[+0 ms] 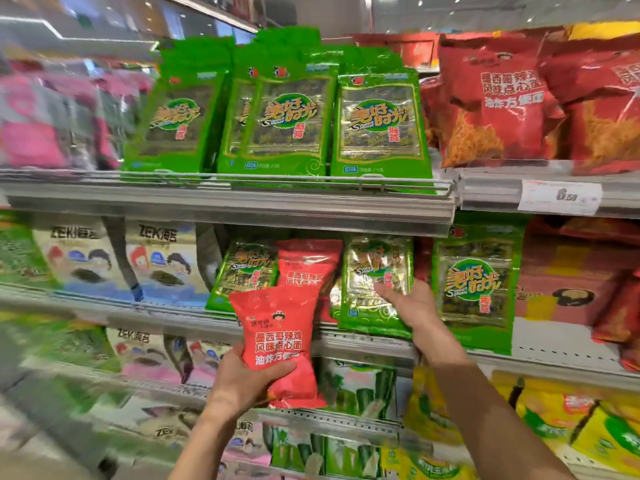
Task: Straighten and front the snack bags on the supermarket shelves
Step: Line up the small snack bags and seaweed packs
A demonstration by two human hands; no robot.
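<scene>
The middle shelf holds a row of green seaweed packs, and the step in hand looks like sorting out strays: two red noodle bags sit or hover among the green ones, though red bags belong on the right of the top shelf.

The green pack under the right hand stands upright at the shelf front, label outward, long axis vertical, leaning a little with its bottom edge out over the shelf lip. The right hand lies on its lower right part, fingers spread flat against the face and thumb hidden; it seems to steady or pull the pack, but I cannot tell whether it truly grips.

The red bag is off the shelf, in front of the middle row, held from below by the left hand, fingers and thumb closed around its lower end. It is upright, print facing the camera, long axis vertical, tipped slightly left.

A second red bag stands behind it between green packs.

Next, I judge, the held bag goes up right to its own kind, then the green pack gets squared.
</scene>
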